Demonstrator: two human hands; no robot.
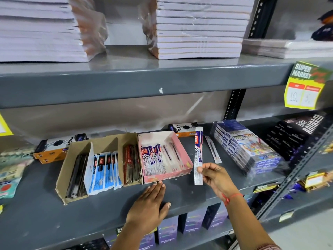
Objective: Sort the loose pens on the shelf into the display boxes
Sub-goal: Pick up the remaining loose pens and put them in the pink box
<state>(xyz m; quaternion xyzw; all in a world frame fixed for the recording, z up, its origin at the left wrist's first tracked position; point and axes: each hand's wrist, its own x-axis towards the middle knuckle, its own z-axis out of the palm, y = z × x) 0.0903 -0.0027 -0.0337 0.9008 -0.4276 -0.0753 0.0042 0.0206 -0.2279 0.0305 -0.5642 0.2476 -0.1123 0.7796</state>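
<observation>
Retail shop, stationery aisle: grey steel shelving [126,80], stacked notebooks [198,27] upper centre, "SUPER MARKET" price tag [304,85] at right

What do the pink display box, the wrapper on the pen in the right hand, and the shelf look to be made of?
Pink display box: thin matte cardboard, judging by its worn, creased front edge.
Pen held by the right hand: its wrapper looks like glossy printed plastic film with a clear lower part, though it could be coated paper.
Shelf: probably grey painted metal, smooth with a slight sheen.

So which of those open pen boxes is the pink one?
The pink box, rightmost of the row, just above the left hand; the others are brown cardboard.
</observation>
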